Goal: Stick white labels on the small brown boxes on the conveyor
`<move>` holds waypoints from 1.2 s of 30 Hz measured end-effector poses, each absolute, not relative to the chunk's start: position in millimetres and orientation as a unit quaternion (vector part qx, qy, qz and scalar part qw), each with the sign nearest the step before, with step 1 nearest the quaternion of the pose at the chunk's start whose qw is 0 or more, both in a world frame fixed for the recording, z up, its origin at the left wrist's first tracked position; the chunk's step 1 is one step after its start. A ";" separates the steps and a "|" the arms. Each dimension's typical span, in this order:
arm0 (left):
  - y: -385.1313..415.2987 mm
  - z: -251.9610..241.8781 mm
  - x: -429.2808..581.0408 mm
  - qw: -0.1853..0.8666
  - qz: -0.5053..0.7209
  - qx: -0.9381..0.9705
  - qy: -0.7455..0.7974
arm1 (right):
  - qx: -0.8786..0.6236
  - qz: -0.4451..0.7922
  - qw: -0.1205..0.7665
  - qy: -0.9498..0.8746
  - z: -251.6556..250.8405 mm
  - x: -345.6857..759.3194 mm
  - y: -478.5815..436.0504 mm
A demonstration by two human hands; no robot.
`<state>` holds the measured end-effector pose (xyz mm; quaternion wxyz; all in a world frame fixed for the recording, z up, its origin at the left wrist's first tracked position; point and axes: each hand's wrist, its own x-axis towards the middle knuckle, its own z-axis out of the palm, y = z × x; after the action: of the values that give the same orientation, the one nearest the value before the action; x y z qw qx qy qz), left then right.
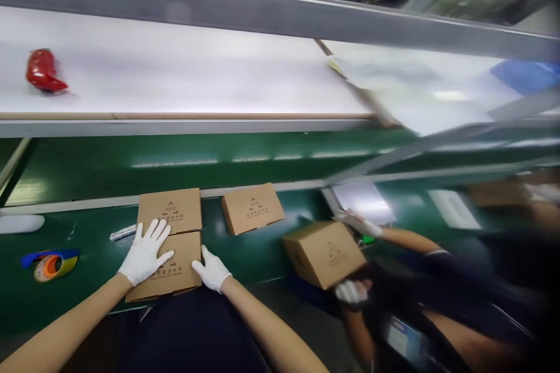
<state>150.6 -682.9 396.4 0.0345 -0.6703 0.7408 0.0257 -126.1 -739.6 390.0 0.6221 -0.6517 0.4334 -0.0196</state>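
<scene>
Two flat brown cardboard boxes lie end to end on the green bench in front of me. My left hand [146,252], in a white glove, lies flat with spread fingers on the nearer box [175,273], reaching onto the farther box [171,208]. My right hand [212,270], also gloved, rests its fingers against the right edge of the nearer box, thumb out. A third flat box [252,207] lies just to the right, apart from both hands.
A co-worker at my right holds a folded-up brown box [324,253] in two gloved hands. A tape dispenser [51,264] lies at the left of the bench, a small white object [123,232] beside the boxes. A red object [42,71] sits on the white upper belt.
</scene>
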 end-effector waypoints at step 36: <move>-772.4 385.1 -46.7 -0.024 0.115 -0.583 0.804 | -0.529 -0.092 0.511 0.672 385.9 -272.0 -899.0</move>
<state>-46.7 -772.4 385.1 -0.0243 -0.5826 0.8042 0.1149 -272.0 -899.0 385.9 0.5109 -0.5287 0.6716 -0.0921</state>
